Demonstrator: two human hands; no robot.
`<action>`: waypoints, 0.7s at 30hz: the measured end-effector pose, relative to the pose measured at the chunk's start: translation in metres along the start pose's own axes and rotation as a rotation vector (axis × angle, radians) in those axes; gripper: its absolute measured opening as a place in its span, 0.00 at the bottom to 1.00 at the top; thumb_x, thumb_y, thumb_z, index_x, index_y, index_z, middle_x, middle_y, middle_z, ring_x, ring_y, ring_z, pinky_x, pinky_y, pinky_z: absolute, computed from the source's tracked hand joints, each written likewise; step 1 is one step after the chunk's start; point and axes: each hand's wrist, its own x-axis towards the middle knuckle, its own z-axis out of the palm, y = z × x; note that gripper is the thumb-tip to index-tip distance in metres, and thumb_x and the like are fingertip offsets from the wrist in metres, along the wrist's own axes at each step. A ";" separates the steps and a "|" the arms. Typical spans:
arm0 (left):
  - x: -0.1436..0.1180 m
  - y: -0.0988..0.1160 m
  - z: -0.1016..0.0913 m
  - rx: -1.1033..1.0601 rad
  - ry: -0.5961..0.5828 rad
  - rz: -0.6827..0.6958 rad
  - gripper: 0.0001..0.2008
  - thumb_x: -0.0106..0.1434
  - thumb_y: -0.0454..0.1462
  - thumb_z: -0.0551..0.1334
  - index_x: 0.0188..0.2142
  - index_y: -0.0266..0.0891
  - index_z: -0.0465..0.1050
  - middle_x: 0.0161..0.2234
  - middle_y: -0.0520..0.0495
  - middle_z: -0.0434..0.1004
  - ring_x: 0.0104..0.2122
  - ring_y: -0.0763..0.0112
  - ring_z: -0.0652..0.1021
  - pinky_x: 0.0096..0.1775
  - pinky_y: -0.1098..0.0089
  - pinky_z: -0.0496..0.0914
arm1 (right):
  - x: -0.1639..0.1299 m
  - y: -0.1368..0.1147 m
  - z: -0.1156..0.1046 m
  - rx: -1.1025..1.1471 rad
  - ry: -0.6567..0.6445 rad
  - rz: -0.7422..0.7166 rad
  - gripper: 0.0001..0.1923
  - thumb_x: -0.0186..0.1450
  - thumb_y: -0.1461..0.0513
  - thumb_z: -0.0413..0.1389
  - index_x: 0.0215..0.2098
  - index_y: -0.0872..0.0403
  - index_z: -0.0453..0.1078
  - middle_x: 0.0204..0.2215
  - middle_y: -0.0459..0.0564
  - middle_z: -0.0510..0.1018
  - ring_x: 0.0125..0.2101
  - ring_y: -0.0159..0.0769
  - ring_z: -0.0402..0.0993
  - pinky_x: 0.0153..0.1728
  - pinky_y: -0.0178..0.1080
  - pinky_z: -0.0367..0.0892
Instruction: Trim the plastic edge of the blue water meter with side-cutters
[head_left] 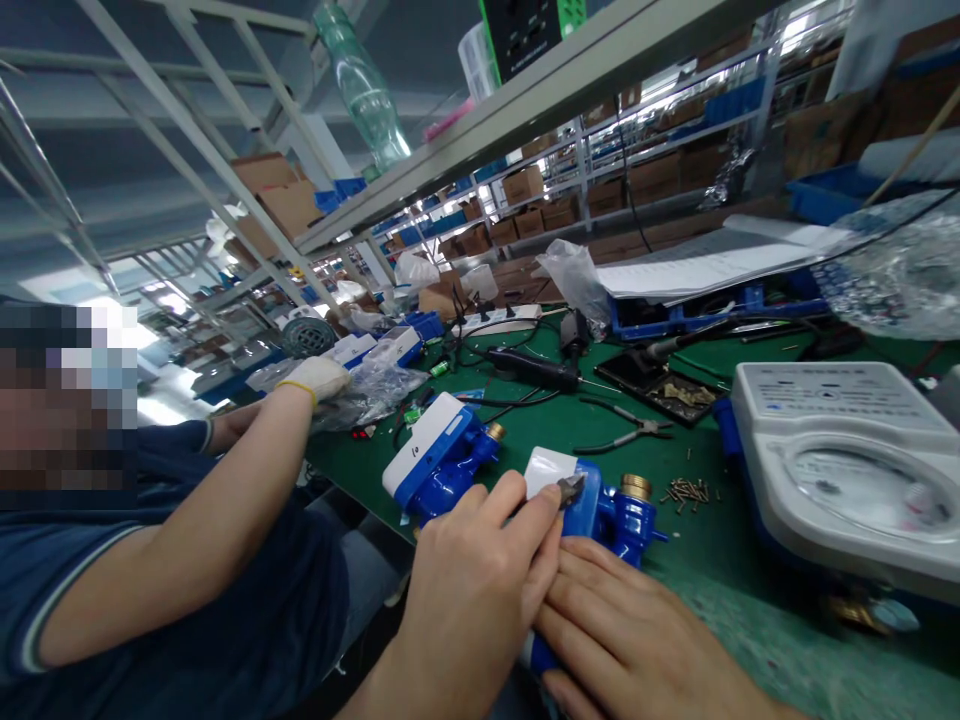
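Observation:
My left hand [476,570] is closed round a small tool with a dark metal tip [571,488]; its handle is mostly hidden in my fingers. The tip rests at the edge of a white panel on a blue water meter [592,505] with a brass threaded end. My right hand [622,625] lies over the near side of this meter, fingers together, gripping it and touching my left hand. Left of them, a second blue water meter [442,455] with a white cover stands on the green bench mat [517,425].
Pliers [626,428], a pile of small screws [686,492], and a black tray [660,385] lie beyond my hands. A black electric screwdriver [532,368] is near a power strip [499,318]. A large grey-white meter [847,460] stands right. A co-worker's gloved hand [315,380] works left.

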 end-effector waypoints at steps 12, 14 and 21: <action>0.001 0.001 0.000 -0.021 0.014 -0.031 0.11 0.67 0.38 0.55 0.47 0.51 0.70 0.34 0.55 0.72 0.31 0.69 0.74 0.32 0.69 0.69 | -0.001 -0.001 -0.001 -0.014 -0.002 -0.015 0.14 0.66 0.59 0.53 0.47 0.56 0.72 0.42 0.47 0.79 0.48 0.34 0.71 0.61 0.35 0.55; 0.001 0.000 0.000 -0.029 0.016 -0.027 0.11 0.67 0.39 0.55 0.47 0.51 0.71 0.34 0.54 0.72 0.31 0.69 0.74 0.32 0.69 0.69 | -0.002 -0.001 -0.001 -0.014 0.000 -0.012 0.14 0.66 0.59 0.53 0.47 0.56 0.72 0.42 0.47 0.79 0.48 0.34 0.71 0.61 0.35 0.55; -0.004 -0.001 0.008 -0.154 0.051 -0.053 0.11 0.67 0.38 0.55 0.47 0.51 0.71 0.35 0.54 0.72 0.33 0.70 0.74 0.36 0.69 0.69 | 0.000 0.001 -0.004 -0.001 -0.090 -0.051 0.18 0.68 0.60 0.48 0.52 0.59 0.70 0.48 0.54 0.76 0.52 0.39 0.70 0.58 0.41 0.61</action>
